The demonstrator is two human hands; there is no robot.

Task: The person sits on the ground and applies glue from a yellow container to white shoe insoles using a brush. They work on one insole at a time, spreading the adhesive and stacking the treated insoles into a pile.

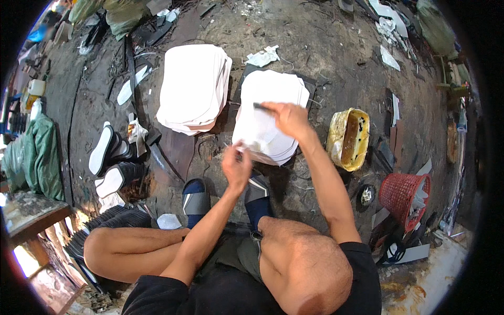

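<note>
A stack of white rounded sheets [273, 100] lies on the floor ahead of me, its edges unevenly lined up. My right hand [292, 121] is closed around what looks like a small brush [260, 107], its dark end over the top sheet. By the stack's near left corner, my left hand [237, 167] has its fingers pinched together; a blurred pale edge shows beside them, and what they hold is unclear. To the left stands a second, taller stack of white sheets [191, 86]. A yellowish tub [334, 137] with brown residue inside sits right of my right forearm.
Shoe soles with white tops [101, 149] lie at the left, near a green sack [44, 157]. A red basket [396, 197] holding scraps stands at the right. My sandalled feet [196, 202] are close to the stacks. Cuttings litter the dark floor.
</note>
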